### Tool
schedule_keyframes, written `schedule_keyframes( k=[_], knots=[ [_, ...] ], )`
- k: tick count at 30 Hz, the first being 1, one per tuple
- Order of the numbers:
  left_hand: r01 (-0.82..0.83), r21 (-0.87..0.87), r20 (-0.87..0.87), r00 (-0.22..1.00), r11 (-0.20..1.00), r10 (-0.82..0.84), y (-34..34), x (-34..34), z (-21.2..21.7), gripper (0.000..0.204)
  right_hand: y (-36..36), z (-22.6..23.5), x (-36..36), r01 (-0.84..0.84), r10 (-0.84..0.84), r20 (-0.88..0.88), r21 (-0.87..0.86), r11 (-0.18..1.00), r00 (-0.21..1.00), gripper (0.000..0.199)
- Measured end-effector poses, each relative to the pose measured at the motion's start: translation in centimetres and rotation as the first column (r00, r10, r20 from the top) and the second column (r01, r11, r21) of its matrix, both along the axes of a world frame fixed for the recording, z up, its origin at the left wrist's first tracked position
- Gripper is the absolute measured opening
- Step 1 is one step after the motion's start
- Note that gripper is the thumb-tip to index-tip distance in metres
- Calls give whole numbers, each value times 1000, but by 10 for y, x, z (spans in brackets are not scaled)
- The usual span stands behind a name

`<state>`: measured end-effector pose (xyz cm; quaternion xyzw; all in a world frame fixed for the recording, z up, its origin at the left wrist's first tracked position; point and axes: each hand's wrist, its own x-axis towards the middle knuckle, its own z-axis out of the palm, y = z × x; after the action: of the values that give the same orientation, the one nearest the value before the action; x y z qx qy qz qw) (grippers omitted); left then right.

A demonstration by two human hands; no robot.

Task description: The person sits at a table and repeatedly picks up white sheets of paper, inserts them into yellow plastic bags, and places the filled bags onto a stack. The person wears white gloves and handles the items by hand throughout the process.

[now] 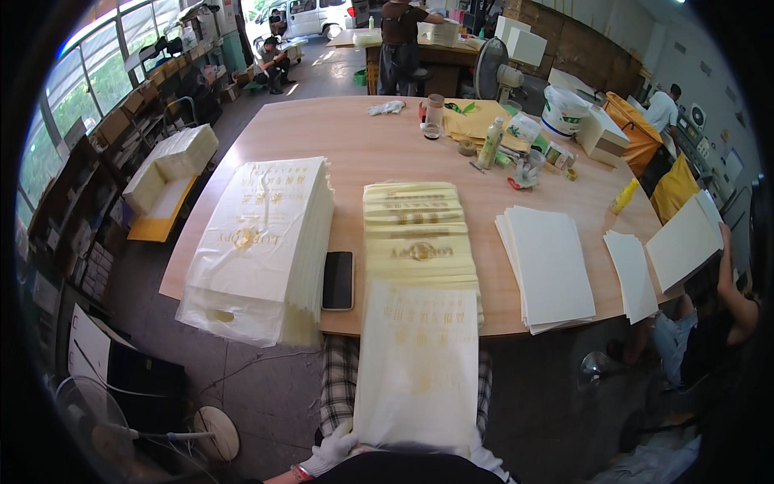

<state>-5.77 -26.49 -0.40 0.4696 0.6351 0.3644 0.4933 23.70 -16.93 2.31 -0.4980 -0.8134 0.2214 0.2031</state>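
Observation:
A translucent plastic bag with gold print and a white sheet inside reaches from the table over my lap. My left hand, in a white glove, is closed on its near left corner. At the near right corner is my right hand, also gloved and closed on the bag; most of its fingers are hidden. Beyond lies a fanned row of yellowish printed plastic bags, partly under the bag I hold. To the left stands a tall stack of filled bags, with a black phone between.
White sheets and a narrower pile lie to the right. A seated person there holds white board. Bottles, tape and a white bucket crowd the table's far right. A fan stands beyond; other people work farther back.

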Motion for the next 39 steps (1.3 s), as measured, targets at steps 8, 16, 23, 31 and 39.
schedule_keyframes(
  k=[8, 16, 23, 31, 39],
  knots=[
    [52, 327, -352, 933, 944, 71, 40, 7, 41, 19, 2, 11, 19, 351, -353, 24, -180, 919, 935, 48],
    [208, 535, -282, 958, 819, -59, 98, 24, 89, 13, 36, -65, 30, 10, -701, -551, -784, 621, 452, 38],
    [7, 884, -219, 889, 467, 401, 115, -50, 158, 9, 96, 30, -139, -361, -329, -860, -472, 804, 391, 32],
    [-887, 462, 788, 404, -13, 465, 157, -291, 100, 10, 129, 60, -327, -748, -235, -822, -569, 342, 518, 20],
    [-648, 507, 784, 621, 568, 8, 45, -320, -91, 16, 99, 4, -282, -718, -119, -823, -547, 431, 555, 30]
  ],
)
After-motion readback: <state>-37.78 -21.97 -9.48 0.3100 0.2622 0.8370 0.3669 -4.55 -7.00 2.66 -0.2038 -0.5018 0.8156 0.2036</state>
